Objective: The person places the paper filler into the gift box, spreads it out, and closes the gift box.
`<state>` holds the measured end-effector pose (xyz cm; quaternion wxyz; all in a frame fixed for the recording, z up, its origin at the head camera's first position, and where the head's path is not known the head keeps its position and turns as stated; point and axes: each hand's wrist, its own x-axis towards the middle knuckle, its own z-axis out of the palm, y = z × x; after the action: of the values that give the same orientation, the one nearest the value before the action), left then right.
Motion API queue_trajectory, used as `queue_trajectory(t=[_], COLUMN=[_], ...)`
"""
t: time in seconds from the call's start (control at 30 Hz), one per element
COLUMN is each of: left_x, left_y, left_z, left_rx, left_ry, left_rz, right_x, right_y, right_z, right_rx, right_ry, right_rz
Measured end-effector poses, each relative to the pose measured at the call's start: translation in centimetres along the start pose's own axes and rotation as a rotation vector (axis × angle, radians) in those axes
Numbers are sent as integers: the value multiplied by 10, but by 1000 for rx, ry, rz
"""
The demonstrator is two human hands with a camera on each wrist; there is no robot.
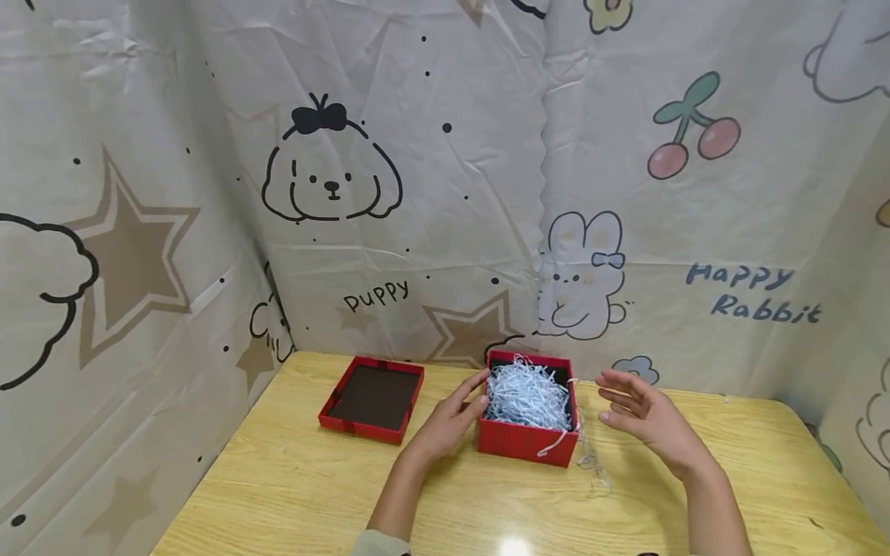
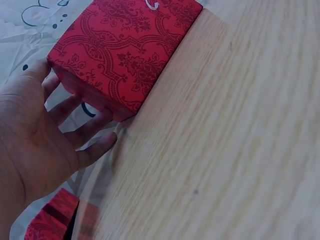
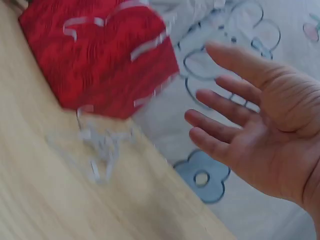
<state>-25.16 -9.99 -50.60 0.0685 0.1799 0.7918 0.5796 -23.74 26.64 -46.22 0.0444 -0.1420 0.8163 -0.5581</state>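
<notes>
A red patterned gift box [image 1: 526, 445] stands on the table without its lid, heaped with white shredded paper [image 1: 526, 395]. Its dark lining shows along the back and right. My left hand [image 1: 450, 423] touches the box's left side, and the left wrist view shows its spread fingers [image 2: 84, 131] along that wall. To the right of the box my right hand [image 1: 647, 421] hangs above the table, apart from it, with fingers loosely bent and nothing held. A few paper shreds [image 3: 102, 150] lie on the table by the box's right side.
The box lid [image 1: 361, 435], red with a dark inside, lies with its inside up on the left of the wooden table [image 1: 480, 510]. A printed cloth [image 1: 473, 201] with cartoon drawings hangs behind the table and along its sides.
</notes>
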Motion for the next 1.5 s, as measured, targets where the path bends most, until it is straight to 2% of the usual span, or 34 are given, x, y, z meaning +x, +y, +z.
queue_trajectory(t=[0.2,0.3,0.37,0.53,0.73,0.8,0.9,1.03,1.17,1.3,1.5], left_x=[0,0,1,0,-1,-1,-1,-1,-1,-1,1], left_y=[-1,-2,-2,-3,-2,-2,-4,-5,-6,-5,-4], left_z=[0,1,2,3,3,3,3,2,1,1,1], left_rx=[-12,-7,-6,-8,-14,-17,-14,-9,-9,-14,-18], left_ry=[4,3,4,2,-8,-10,-7,2,3,2,-1], left_rz=[-3,-3,-5,3,5,11,9,4,11,14,20], right_x=[-8,-9,-9,-5,2,4,7,10,11,9,5], right_y=[26,37,43,54,65,67,69,69,67,61,48], right_z=[0,5,9,24,37,39,40,41,40,37,30], right_rx=[-185,-221,-234,-275,-398,-395,-366,-335,-325,-303,-174], right_ry=[-190,-229,-224,-171,22,83,133,142,154,187,244], right_rz=[17,26,16,-26,-83,-98,-133,-176,-151,-86,-31])
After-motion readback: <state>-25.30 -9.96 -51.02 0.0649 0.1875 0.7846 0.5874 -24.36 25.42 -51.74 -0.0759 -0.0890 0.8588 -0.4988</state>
